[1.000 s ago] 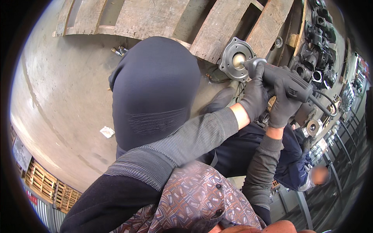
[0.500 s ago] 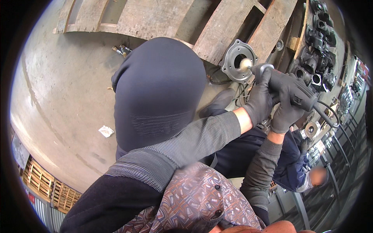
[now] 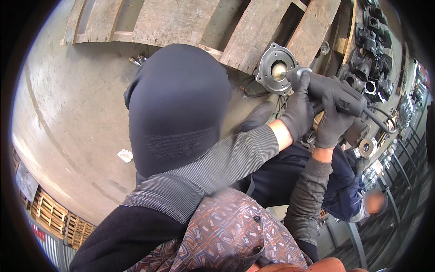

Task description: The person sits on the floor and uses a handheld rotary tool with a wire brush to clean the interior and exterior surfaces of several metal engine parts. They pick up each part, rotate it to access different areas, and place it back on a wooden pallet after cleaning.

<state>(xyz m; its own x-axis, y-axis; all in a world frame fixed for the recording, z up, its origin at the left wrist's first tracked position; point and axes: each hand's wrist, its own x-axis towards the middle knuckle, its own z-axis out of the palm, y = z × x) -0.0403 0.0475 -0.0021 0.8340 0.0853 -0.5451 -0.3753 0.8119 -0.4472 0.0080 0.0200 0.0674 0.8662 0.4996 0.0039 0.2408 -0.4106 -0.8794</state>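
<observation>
Both gloved hands hold a black corded die grinder (image 3: pixel 352 102), slanted with its nose toward the left. My left hand (image 3: pixel 297 110) wraps round the front of the tool, just behind its nose. Farther back, my right hand (image 3: pixel 334 119) is closed round the body. A pale, rounded brush-like tip (image 3: pixel 277 71) sits on the spindle, inside the bore of a grey metal flange (image 3: pixel 266 68) with lugs round its rim. The flange is at the edge of the wooden pallet; what bears it from below is hidden.
The slatted wooden pallet (image 3: pixel 174 20) spans the far side. Dark cast metal parts (image 3: pixel 362 63) lie in rows at the right. A person in dark blue clothes (image 3: pixel 342 197) works close by, near a round metal ring (image 3: pixel 367 147). My raised knee (image 3: pixel 179 99) takes up the middle.
The grinder has moved slightly left, and its tip has gone from the right side of the flange's bore to near its middle. Both hands keep their grip.
</observation>
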